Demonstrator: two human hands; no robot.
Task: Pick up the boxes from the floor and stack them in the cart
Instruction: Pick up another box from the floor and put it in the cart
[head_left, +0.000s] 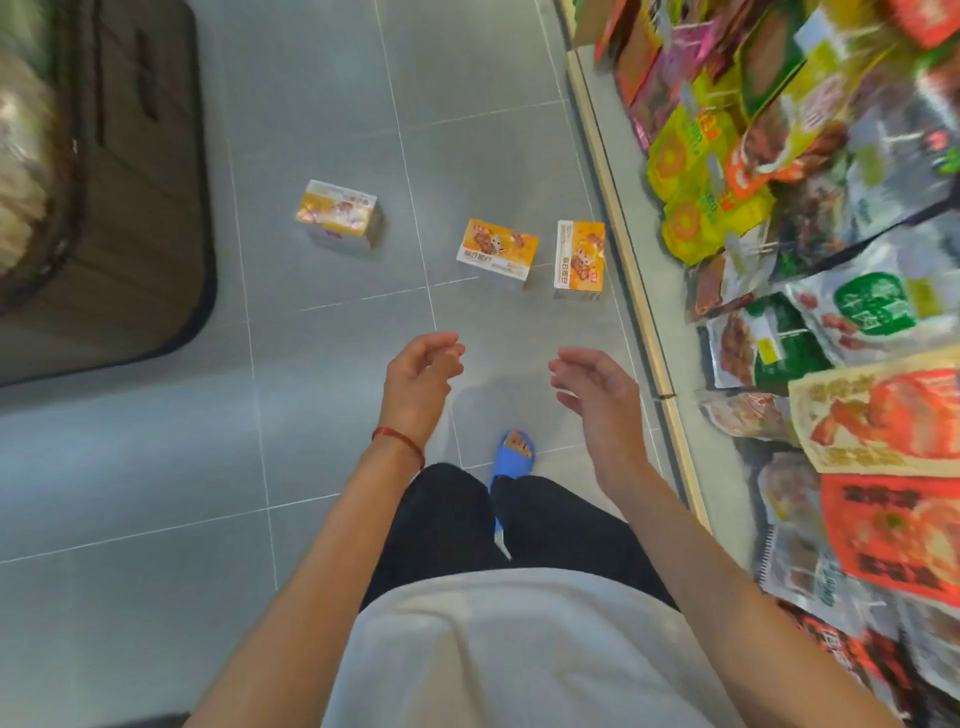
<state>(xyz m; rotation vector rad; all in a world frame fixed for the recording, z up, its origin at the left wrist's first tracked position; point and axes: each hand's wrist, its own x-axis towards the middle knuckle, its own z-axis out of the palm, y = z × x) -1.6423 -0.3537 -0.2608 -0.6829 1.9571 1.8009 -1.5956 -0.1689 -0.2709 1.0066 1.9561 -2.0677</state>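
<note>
Our forearms stretch over the grey tile floor; left hand and right hand hover empty, fingers loosely curled. Beyond them we see three yellow snack boxes on the tiles: left box apart, middle box, and right box beside the shelf.

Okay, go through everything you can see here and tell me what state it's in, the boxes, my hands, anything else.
Left box: lying on the floor, apart from the other two, untouched.
Middle box: on the floor, printed face up, untouched.
Right box: on the floor beside the shelf edge, a gap from the middle box.
Left hand: fingers loosely curled, holding nothing.
Right hand: relaxed, holding nothing.
Snack packets: stocked on the shelf, blurred.
</note>
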